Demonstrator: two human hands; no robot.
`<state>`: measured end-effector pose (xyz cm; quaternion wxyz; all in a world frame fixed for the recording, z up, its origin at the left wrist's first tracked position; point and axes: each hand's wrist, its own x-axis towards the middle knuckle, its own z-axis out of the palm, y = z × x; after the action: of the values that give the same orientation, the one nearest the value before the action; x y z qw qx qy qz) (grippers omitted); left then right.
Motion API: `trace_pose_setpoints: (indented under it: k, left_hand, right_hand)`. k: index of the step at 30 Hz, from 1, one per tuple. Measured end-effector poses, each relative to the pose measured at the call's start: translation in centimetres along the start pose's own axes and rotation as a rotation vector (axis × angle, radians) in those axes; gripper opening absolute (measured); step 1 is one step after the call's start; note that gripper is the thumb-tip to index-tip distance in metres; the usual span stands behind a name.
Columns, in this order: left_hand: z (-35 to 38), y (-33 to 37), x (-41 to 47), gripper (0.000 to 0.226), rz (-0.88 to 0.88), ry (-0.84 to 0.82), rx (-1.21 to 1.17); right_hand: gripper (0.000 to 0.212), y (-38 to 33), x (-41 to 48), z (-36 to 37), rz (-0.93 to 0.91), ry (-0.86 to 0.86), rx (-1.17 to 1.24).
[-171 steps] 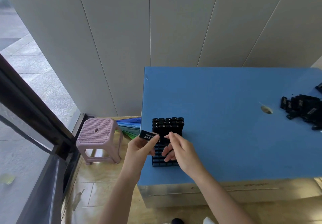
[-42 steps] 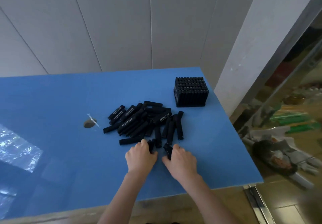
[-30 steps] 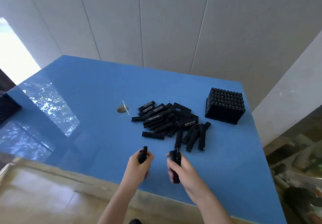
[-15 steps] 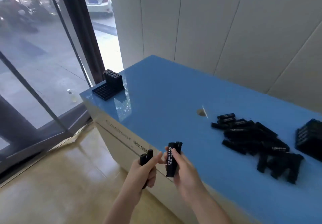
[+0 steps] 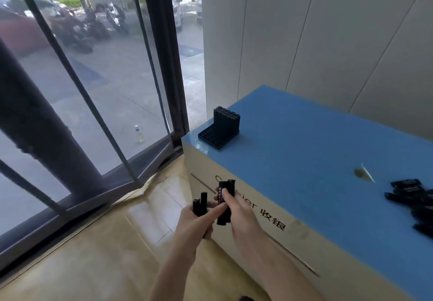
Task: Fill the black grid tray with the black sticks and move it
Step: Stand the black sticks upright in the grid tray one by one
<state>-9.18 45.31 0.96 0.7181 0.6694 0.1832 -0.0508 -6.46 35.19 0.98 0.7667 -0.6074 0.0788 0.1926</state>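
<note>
Our left hand (image 5: pixel 194 220) grips two black sticks (image 5: pixel 200 203), and our right hand (image 5: pixel 237 209) clamps more just beside it. The part-filled black grid tray (image 5: pixel 219 134) waits at twelve o'clock on the blue counter (image 5: pixel 304 150) corner. With a loose grip we could drop sticks to the floor (image 5: pixel 105 254), or nudge the tray off.

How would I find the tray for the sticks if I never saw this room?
Find the big blue table top and follow it to the corner nearest the glass door. The black grid tray sits there alone. Unlike the loose sticks heaped farther along the table, it is a flat grid with upright sticks standing along its far side.
</note>
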Motion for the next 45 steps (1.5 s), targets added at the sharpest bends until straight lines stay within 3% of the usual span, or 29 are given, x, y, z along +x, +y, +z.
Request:
trace_pose_setpoints:
  k: [6,11,17,24,33,38,42,45]
  left_hand:
    - [-3.2,1.7,5.4,0.02,0.056,0.03,0.038]
    - [-5.6,3.8,12.4,0.044,0.036,-0.042,0.004]
    - [-8.0,6.7,21.0,0.034,0.012,-0.036,-0.017]
    - [-8.8,7.9,27.9,0.042,-0.063,-0.072,-0.003]
    - [-9.3,9.5,37.0,0.026,-0.074,-0.323,0.138]
    - [-9.3,10.8,40.5,0.024,-0.084,-0.455,0.212]
    - [-9.6,11.0,42.1,0.027,-0.073,-0.521,0.274]
    - [-10.0,10.8,43.2,0.029,-0.079,-0.555,0.298]
  right_hand:
    - [0.022,-0.6,5.4,3.7,0.025,-0.054,-0.06]
    - [0.028,-2.0,12.4,5.6,0.044,-0.059,-0.003]
    - [0.036,-4.7,19.8,6.0,0.047,-0.018,-0.105]
    - [0.014,-6.1,24.4,4.8,-0.059,0.075,-0.165]
    - [0.02,-6.3,27.2,4.4,-0.014,0.368,-0.07]
    - [0.025,-6.0,28.4,4.9,-0.045,0.675,-0.246]
    - [0.014,-6.6,28.8,5.4,-0.159,0.704,-0.427]
    - [0.017,-6.8,29.4,5.4,-0.287,0.798,-0.616]
